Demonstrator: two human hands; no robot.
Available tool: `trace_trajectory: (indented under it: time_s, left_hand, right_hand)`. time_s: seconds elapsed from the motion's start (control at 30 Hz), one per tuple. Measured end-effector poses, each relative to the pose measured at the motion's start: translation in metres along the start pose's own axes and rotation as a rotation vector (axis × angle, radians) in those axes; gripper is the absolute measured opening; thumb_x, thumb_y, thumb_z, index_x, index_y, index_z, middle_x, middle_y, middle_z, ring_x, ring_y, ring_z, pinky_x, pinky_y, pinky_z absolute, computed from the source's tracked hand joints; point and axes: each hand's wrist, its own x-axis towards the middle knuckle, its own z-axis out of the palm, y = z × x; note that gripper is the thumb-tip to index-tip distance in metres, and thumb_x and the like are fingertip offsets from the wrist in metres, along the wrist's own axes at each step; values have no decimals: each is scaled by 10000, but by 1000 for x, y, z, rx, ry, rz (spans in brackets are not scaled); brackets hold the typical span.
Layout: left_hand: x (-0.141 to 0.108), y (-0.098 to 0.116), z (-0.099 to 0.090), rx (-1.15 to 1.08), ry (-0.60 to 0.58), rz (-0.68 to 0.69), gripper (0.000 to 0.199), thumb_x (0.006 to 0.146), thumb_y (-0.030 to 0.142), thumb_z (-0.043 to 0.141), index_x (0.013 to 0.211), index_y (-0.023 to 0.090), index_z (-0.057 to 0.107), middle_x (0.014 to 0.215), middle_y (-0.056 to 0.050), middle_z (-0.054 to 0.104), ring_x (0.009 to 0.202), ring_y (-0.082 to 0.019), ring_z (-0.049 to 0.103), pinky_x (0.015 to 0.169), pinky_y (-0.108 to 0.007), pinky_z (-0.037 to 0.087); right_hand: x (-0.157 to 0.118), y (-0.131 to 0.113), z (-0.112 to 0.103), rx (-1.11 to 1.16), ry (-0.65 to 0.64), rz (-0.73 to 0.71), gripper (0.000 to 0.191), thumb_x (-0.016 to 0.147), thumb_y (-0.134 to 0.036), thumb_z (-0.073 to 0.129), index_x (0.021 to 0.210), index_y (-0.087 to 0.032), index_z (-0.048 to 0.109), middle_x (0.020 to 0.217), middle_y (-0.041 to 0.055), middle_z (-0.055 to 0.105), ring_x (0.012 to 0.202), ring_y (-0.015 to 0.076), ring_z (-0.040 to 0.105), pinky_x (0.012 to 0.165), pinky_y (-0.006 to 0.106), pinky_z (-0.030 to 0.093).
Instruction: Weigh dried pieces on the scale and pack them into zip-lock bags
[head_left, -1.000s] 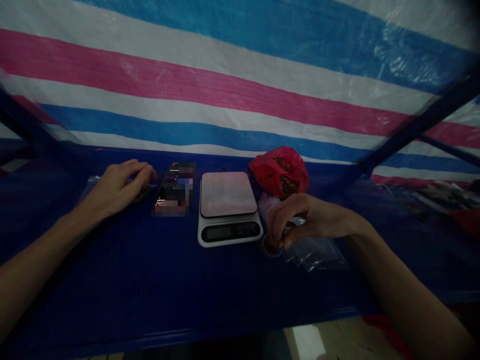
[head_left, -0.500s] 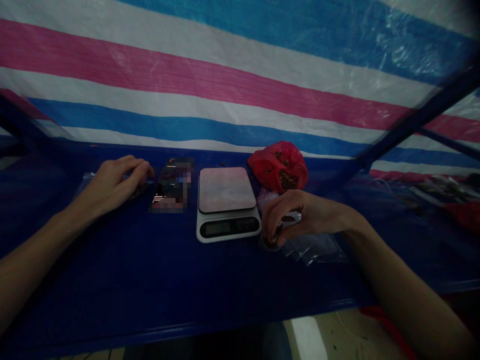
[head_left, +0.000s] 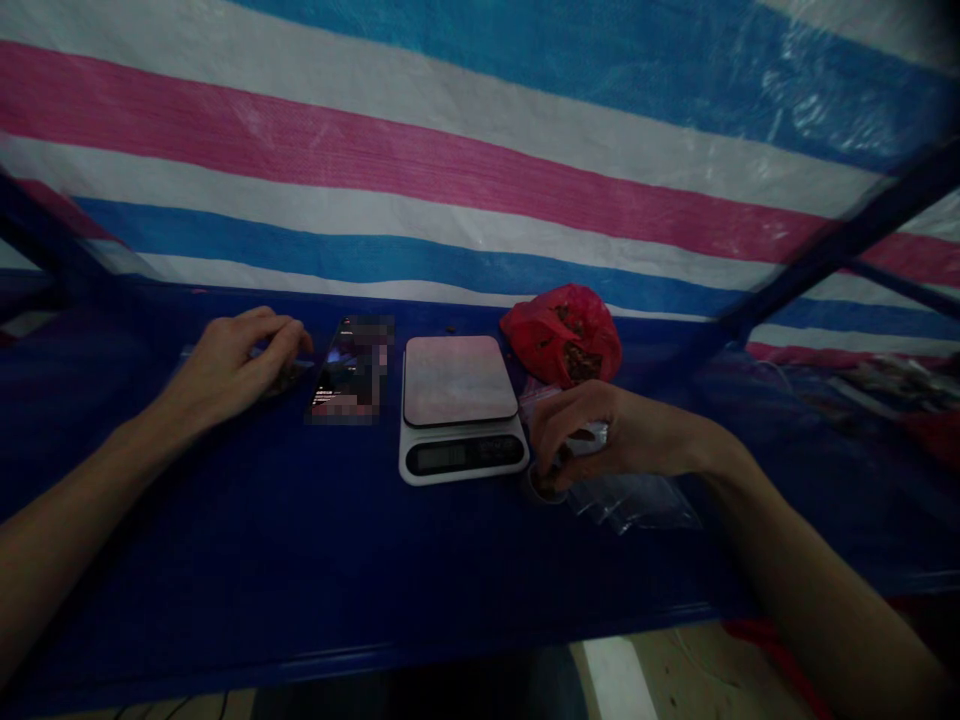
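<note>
A person's two bare hands work at a dark blue desk point(head_left: 315, 560) set against a tarpaulin point(head_left: 465, 170) striped in pink, white and blue. The right hand point(head_left: 600, 432) is curled, its fingers point(head_left: 546, 440) bent down and pinched narrowly over a small round container point(head_left: 541, 487) that sits on the desk just to the right of a white digital kitchen scale point(head_left: 459, 405). Something small and pale shows inside the curl of that hand, though the dim light leaves it too unclear to name. Beneath and beside the same hand lies a loose pile of clear plastic bags point(head_left: 634, 498), touching the wrist side of the hand and spreading toward the front edge of the desk. The scale's platform is bare and its display faces the person.

The left hand point(head_left: 232, 365) rests palm down at the far left of the desk, fingers loosely bent and close together, their tips pressing a small clear bag point(head_left: 281, 378) with dark contents against the desk. Whether that hand actually grips the bag or only lies on it cannot be told. Between this hand and the scale lies a dark phone point(head_left: 349, 370), its screen lit.

Behind the right hand, close to the tarpaulin, sits a crumpled red plastic bag point(head_left: 562, 333), open at the top, with dark brown pieces visible inside. A dark blue frame bar point(head_left: 840, 240) slants up at the right.
</note>
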Motion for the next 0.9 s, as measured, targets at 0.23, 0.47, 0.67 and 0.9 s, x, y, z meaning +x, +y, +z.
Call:
trace_trajectory:
  time_s: [0.23,0.47,0.67,0.9]
  left_hand:
    - [3,-3,1,74,37,-20,481,970,545,386,823,224,712,879,-55,652,767,-213,622,721,-373,455]
    - [4,-3,1,95,47,17,547,989,568,353,824,196,719,879,-60,642,773,-203,630,721,-347,449]
    - [3,-3,1,79,48,-11,530,977,569,371,819,203,721,877,-58,648,758,-206,629,703,-342,449]
    - [3,-5,0,88,44,17,514,984,559,362,810,223,710,862,-55,647,754,-213,625,712,-368,457]
  right_hand:
    - [1,-5,3,-6,37,-15,192,857,-332,819,929,-155,795,950,67,728,878,163,666,778,282,535]
    - [3,-7,7,-21,34,-59,176,860,-300,818,935,-144,790,961,77,747,849,153,680,754,265,543]
    - [-8,-5,-5,-23,222,-138,103,916,-213,752,975,-133,779,938,81,762,836,150,708,744,257,562]
    - [-10,-6,-7,20,74,-39,173,924,-264,751,1037,-143,800,933,76,795,764,133,727,635,205,543]
